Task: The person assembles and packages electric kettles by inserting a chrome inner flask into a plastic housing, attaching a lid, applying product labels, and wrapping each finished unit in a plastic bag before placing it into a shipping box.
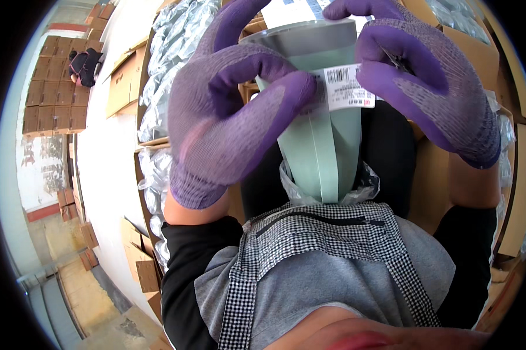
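A pale green tapered plastic vessel point(345, 137) stands in front of my body, its wide grey-lined mouth away from me. Crumpled clear plastic film point(365, 189) gathers round its narrow near end. Across the vessel sits a white barcode label point(345, 86). My left hand point(225, 108), in a purple-coated knit glove, pinches at the label's left edge with thumb and forefinger. At its right edge, the thumb and a curled finger of my right hand point(429, 87), gloved alike, close on the label. A small dark object point(397, 58) shows inside the right hand's curl; its kind is unclear.
Open cartons with bagged items point(178, 64) stand to the left, more bagged goods point(461, 20) at the far right. A cardboard flap point(126, 81) sticks out at left. Farther off, a person point(85, 65) bends beside stacked brown boxes point(53, 87).
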The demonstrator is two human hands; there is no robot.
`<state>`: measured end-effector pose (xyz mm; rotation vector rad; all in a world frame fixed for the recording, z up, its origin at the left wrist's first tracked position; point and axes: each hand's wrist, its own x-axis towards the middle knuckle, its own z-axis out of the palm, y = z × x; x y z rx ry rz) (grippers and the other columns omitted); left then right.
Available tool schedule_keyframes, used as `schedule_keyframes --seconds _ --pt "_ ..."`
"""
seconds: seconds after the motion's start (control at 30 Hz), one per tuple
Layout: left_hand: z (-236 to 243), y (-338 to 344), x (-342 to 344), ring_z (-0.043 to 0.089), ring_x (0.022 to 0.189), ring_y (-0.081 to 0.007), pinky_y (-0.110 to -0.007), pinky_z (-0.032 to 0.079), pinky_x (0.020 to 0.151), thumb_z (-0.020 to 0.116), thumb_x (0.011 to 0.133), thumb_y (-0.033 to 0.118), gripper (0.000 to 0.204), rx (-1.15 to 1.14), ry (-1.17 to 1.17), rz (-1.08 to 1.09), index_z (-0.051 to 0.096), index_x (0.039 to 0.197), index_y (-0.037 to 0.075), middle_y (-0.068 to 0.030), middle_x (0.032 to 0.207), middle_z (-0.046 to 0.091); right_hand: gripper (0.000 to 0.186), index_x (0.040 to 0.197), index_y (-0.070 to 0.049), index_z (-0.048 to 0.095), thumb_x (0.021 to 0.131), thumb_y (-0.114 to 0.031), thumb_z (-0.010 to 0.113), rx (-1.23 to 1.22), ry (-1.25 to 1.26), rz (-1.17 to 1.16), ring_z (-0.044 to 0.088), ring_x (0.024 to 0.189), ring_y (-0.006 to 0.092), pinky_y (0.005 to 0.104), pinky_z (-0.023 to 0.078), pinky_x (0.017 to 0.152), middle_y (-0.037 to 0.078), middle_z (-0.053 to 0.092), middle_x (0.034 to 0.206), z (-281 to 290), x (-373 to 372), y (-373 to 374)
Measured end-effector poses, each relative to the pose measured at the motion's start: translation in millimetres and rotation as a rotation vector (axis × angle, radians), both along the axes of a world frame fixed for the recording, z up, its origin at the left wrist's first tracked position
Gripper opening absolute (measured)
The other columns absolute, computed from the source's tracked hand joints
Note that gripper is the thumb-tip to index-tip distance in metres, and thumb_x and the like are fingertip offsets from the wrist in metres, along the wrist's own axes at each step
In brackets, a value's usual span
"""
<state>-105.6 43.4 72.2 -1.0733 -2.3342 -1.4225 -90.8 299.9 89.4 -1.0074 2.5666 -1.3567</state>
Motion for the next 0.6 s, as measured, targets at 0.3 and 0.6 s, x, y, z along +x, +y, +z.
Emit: schedule_keyframes --seconds 0.3,0.6 --pt "-31 1 -20 0.059 0.123 -0.0305 -0.036 0.042 0.105 0.081 0.077 0.020 0.020 -0.013 -0.236 0.135 0.075 0.079 0.001 -0.0275 0.134 0.059 0.022 0.088 0.002 0.062 0.087 -0.019 0.069 0.061 0.206 -0.083 0.063 0.084 0.0301 0.0360 0.050 0.076 0.020 0.061 0.114 -54 -34 -6" --pt "-47 -1 -29 0.063 0.115 -0.0300 -0.037 0.049 0.096 0.081 0.076 0.016 0.017 -0.101 -0.046 0.131 0.072 0.078 0.002 -0.0243 0.125 0.063 0.022 0.086 0.002 0.062 0.085 -0.019 0.068 0.076 0.231 -0.116 0.062 0.084 0.0285 0.0351 0.049 0.076 0.017 0.060 0.110 -62 -39 -12"
